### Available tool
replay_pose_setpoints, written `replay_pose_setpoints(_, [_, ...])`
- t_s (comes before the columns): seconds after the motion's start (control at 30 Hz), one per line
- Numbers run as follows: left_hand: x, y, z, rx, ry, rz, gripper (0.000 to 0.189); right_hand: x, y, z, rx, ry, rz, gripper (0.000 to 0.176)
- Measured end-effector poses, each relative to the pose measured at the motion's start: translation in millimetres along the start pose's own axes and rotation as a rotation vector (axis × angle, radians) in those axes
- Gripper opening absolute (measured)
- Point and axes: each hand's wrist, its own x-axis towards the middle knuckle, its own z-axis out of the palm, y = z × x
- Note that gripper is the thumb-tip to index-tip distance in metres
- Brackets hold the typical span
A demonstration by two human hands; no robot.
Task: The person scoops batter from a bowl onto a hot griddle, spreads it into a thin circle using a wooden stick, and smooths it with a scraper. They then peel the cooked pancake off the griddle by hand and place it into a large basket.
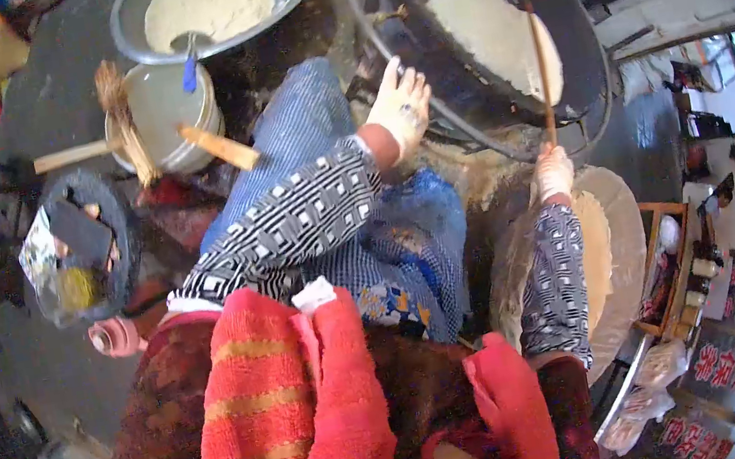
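My right hand (pixel 554 171) is closed round the lower end of a thin wooden stick (pixel 540 55), which reaches over a large round dark griddle (pixel 568 31). Pale batter (pixel 475 2) lies in a long patch across the griddle, and the stick passes over its edge. At the griddle's near rim, my left hand (pixel 401 107) is spread with its fingers apart and holds nothing. Beside my right forearm lies a round tray with a thin pale flatbread (pixel 593 240).
A metal basin (pixel 125 27) of pale batter stands at the top, with a white bucket (pixel 207 110) below it. A whisk-like brush (pixel 126 124) and wooden handles rest across the bucket. A wooden box (pixel 661 268) is at the right.
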Motion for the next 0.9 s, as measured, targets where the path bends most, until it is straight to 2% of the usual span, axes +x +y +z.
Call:
replay_pose_setpoints(0.1, [6.4, -5.8, 7.2, 0.019, -0.021, 0.003, 0.043, -0.3, -19.4, -17.9, 0.061, 0.020, -0.135, 0.033])
replay_pose_setpoints(0.17, [7.6, -8.5, 9.9, 0.043, -0.039, -0.014, 0.043, -10.8, -32.2, -7.7, -0.039, -0.022, -0.127, 0.031])
replay_pose_setpoints(0.2, [4.7, -11.4, 6.9, 0.074, -0.044, -0.018, 0.042, -12.1, -17.2, 7.0, -0.002, 0.070, -0.231, 0.031])
replay_pose_setpoints(0.23, [4.1, -15.5, 2.4, 0.106, -0.047, -0.018, 0.042, 5.6, 13.4, 29.7, 0.039, 0.094, -0.225, 0.034])
replay_pose_setpoints(0.27, [4.7, -19.2, 3.7, 0.085, -0.052, -0.024, 0.042, 12.7, 17.1, 22.8, 0.008, 0.058, -0.136, 0.036])
replay_pose_setpoints(0.3, [3.8, -22.2, 4.7, 0.080, -0.060, -0.027, 0.042, 15.3, 14.6, 10.8, -0.023, 0.017, -0.047, 0.038])
replay_pose_setpoints(0.37, [6.7, -29.7, 0.1, 0.055, -0.072, -0.020, 0.042, 11.9, -1.2, -6.0, -0.015, 0.016, -0.050, 0.042])
replay_pose_setpoints(0.47, [14.3, -35.6, 4.2, 0.018, -0.073, -0.069, 0.042, -10.4, -19.9, -18.3, 0.072, 0.099, -0.277, 0.040])
replay_pose_setpoints(0.5, [13.2, -35.9, 8.3, 0.008, -0.082, -0.090, 0.042, -15.9, -19.0, -1.2, -0.024, 0.083, -0.302, 0.037])
replay_pose_setpoints(0.53, [9.4, -40.0, -3.2, 0.030, -0.094, -0.091, 0.042, -17.7, -8.7, 10.3, 0.011, 0.099, -0.300, 0.037])
replay_pose_setpoints(0.57, [13.9, -41.7, 2.7, 0.070, -0.121, -0.108, 0.042, -16.4, 7.3, 15.2, 0.044, 0.117, -0.289, 0.036])
replay_pose_setpoints(0.67, [14.8, -48.8, 5.8, 0.054, -0.105, -0.110, 0.041, 2.6, 12.9, -6.7, 0.048, 0.004, -0.029, 0.039])
replay_pose_setpoints(0.7, [15.2, -51.9, 3.3, 0.043, -0.105, -0.123, 0.041, 0.9, 8.7, -7.4, 0.053, 0.010, -0.023, 0.039])
replay_pose_setpoints(0.77, [19.7, -55.7, -2.7, 0.037, -0.155, -0.147, 0.041, 1.2, 3.9, -13.4, 0.006, 0.058, -0.154, 0.038])
replay_pose_setpoints(0.8, [21.8, -58.0, 4.9, 0.028, -0.112, -0.167, 0.041, -8.0, -1.4, -19.0, 0.020, -0.009, -0.166, 0.038])
replay_pose_setpoints(0.83, [21.0, -59.0, 12.5, 0.017, -0.076, -0.184, 0.041, -8.4, -5.0, -12.4, -0.082, -0.056, -0.012, 0.038])
replay_pose_setpoints(0.9, [23.4, -66.3, 18.8, -0.009, -0.076, -0.211, 0.041, 3.8, 12.3, -4.4, -0.025, -0.043, 0.084, 0.039])
